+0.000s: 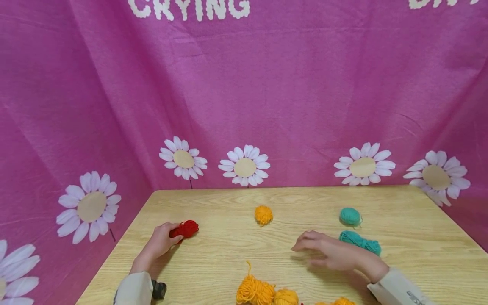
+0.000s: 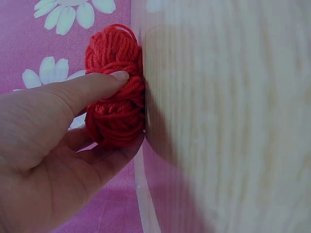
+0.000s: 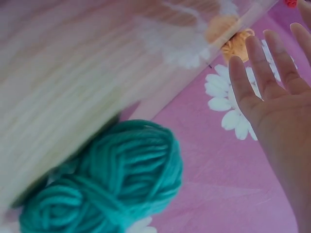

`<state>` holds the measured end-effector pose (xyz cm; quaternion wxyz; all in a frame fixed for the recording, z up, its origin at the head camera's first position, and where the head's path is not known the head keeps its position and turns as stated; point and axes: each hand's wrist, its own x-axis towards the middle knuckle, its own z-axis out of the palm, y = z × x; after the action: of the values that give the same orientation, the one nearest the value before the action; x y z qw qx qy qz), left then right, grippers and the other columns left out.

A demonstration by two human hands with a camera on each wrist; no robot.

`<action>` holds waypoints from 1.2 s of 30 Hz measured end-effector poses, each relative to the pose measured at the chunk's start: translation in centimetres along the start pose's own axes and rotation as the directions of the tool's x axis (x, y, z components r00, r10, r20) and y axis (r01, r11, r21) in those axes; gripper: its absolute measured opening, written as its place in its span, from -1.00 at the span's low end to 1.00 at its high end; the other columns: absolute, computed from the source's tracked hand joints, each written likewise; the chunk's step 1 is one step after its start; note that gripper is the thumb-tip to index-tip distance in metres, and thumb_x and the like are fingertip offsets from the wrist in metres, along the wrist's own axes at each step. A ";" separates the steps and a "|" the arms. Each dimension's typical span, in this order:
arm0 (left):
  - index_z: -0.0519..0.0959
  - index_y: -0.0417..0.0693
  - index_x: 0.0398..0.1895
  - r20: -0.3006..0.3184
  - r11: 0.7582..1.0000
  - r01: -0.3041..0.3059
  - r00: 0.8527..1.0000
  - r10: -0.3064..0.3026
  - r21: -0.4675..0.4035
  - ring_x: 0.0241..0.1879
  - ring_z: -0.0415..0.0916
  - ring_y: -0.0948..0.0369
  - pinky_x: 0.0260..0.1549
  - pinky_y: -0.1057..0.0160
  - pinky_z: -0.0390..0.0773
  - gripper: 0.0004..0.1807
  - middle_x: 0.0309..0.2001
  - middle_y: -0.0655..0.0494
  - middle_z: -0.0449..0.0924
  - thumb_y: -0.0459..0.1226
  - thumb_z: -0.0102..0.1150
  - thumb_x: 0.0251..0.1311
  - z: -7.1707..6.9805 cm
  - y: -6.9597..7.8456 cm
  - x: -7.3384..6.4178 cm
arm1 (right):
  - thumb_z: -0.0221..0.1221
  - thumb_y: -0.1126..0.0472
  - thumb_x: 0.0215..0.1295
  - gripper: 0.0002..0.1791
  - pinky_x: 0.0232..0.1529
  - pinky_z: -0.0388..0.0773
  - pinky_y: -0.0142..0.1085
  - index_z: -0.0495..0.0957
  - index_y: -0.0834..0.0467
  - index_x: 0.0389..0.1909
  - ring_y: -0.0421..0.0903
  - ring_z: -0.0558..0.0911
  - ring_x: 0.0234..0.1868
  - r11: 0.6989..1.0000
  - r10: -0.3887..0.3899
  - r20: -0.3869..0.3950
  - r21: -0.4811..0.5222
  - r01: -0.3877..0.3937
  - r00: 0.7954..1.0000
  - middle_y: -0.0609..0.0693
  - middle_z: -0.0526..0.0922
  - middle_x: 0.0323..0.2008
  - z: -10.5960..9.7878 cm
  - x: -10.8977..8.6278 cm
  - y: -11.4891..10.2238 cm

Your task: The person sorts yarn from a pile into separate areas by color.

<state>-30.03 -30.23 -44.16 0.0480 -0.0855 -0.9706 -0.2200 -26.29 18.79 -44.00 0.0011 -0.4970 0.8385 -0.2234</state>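
On the left side of the table, my left hand (image 1: 162, 241) grips a small red yarn skein (image 1: 187, 229). The left wrist view shows the thumb across the middle of the red skein (image 2: 115, 87), with fingers beneath it, and the skein at the tabletop. My right hand (image 1: 328, 250) is above the table at the right with its fingers extended, holding nothing. Just beyond its wrist lies a teal yarn skein (image 1: 360, 242), tied at the middle, which looks large in the right wrist view. A round teal yarn ball (image 1: 350, 216) sits behind that skein.
An orange yarn ball (image 1: 263, 215) lies at the back middle. Near the front edge are an orange skein (image 1: 255, 290), another orange ball (image 1: 286, 297) and more orange yarn (image 1: 343, 301), partly cut off. A purple flowered cloth (image 1: 289, 97) hangs behind and beside the wooden table (image 1: 225, 245).
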 end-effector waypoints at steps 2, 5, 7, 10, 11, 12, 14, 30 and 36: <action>0.55 -0.45 0.07 0.002 1.000 0.003 1.000 -0.003 0.002 -0.09 0.58 -0.09 -0.03 -0.06 0.61 -0.55 -0.10 -0.26 0.62 -0.37 0.33 0.13 0.1 -0.1 0.0 | 0.21 0.23 0.33 -0.59 0.09 0.57 -0.25 0.51 0.01 0.19 -0.17 0.49 0.10 1.000 0.001 0.005 -0.008 -0.001 1.000 -0.13 0.53 0.09 -0.1 0.2 -0.2; 0.56 -0.44 0.07 -0.002 1.000 0.002 1.000 -0.002 0.002 -0.09 0.58 -0.09 -0.03 -0.05 0.61 -0.56 -0.11 -0.26 0.62 -0.37 0.33 0.13 0.1 -0.2 0.1 | 0.22 0.23 0.31 -0.58 0.08 0.56 -0.24 0.51 0.01 0.19 -0.17 0.49 0.09 1.000 -0.010 0.002 -0.019 0.010 1.000 -0.13 0.52 0.09 -0.2 0.5 -0.4; 0.56 -0.44 0.06 -0.006 1.000 -0.001 1.000 0.001 0.001 -0.10 0.58 -0.09 -0.04 -0.05 0.61 -0.56 -0.11 -0.26 0.63 -0.37 0.33 0.12 0.1 -0.2 0.1 | 0.24 0.24 0.30 -0.58 0.08 0.56 -0.23 0.52 0.01 0.18 -0.18 0.49 0.09 0.999 -0.026 -0.006 -0.029 0.025 1.000 -0.13 0.52 0.08 -0.3 0.6 -0.6; 0.56 -0.44 0.06 -0.008 1.000 -0.007 1.000 0.007 0.002 -0.09 0.58 -0.10 -0.03 -0.06 0.60 -0.56 -0.11 -0.27 0.63 -0.37 0.33 0.12 0.1 -0.2 0.2 | 0.24 0.25 0.28 -0.57 0.07 0.56 -0.23 0.52 0.02 0.18 -0.18 0.49 0.07 0.998 -0.042 -0.010 -0.040 0.042 0.999 -0.13 0.53 0.07 -0.3 0.9 -0.7; 0.56 -0.44 0.06 -0.008 1.000 -0.006 1.000 0.007 0.003 -0.09 0.58 -0.10 -0.03 -0.06 0.61 -0.56 -0.11 -0.27 0.63 -0.37 0.34 0.12 0.1 -0.3 0.2 | 0.25 0.26 0.28 -0.57 0.07 0.56 -0.24 0.52 0.02 0.18 -0.18 0.49 0.07 0.998 -0.047 -0.009 -0.044 0.046 0.999 -0.13 0.53 0.07 -0.3 1.0 -0.8; 0.56 -0.44 0.06 -0.005 1.000 -0.006 1.000 0.006 0.004 -0.09 0.58 -0.10 -0.03 -0.06 0.61 -0.56 -0.10 -0.26 0.63 -0.37 0.33 0.12 0.1 -0.2 0.2 | 0.25 0.26 0.28 -0.57 0.07 0.56 -0.24 0.52 0.02 0.17 -0.18 0.49 0.07 0.998 -0.050 -0.006 -0.049 0.050 0.999 -0.12 0.53 0.07 -0.2 1.1 -0.9; 0.56 -0.44 0.06 -0.005 1.000 -0.008 1.000 0.008 0.005 -0.09 0.58 -0.10 -0.03 -0.06 0.61 -0.56 -0.10 -0.27 0.63 -0.37 0.33 0.12 0.1 -0.3 0.2 | 0.24 0.27 0.28 -0.57 0.07 0.57 -0.24 0.52 0.03 0.18 -0.18 0.50 0.07 0.997 -0.056 0.004 -0.050 0.056 0.998 -0.11 0.54 0.07 -0.2 1.3 -1.0; 0.57 -0.44 0.05 -0.002 1.000 -0.010 1.000 0.010 0.002 -0.10 0.58 -0.09 -0.05 -0.05 0.61 -0.58 -0.11 -0.26 0.63 -0.38 0.32 0.13 0.2 -0.2 0.1 | 0.23 0.28 0.29 -0.50 0.14 0.54 -0.26 0.47 -0.05 0.25 -0.19 0.48 0.11 0.996 -0.084 0.082 -0.035 0.087 0.993 -0.16 0.52 0.12 0.0 3.0 -2.8; 0.57 -0.45 0.05 -0.006 1.000 -0.004 1.000 0.004 0.002 -0.09 0.59 -0.10 -0.03 -0.06 0.60 -0.57 -0.11 -0.26 0.63 -0.38 0.33 0.13 0.2 -0.2 0.1 | 0.22 0.28 0.30 -0.46 0.16 0.52 -0.30 0.43 -0.09 0.28 -0.22 0.47 0.13 0.987 -0.153 0.106 -0.027 0.157 0.983 -0.18 0.51 0.13 0.2 3.6 -3.8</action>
<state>-30.21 -30.30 -44.42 0.0515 -0.0865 -0.9704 -0.2193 -24.88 14.17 -42.00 0.0186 -0.5715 0.7999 -0.1820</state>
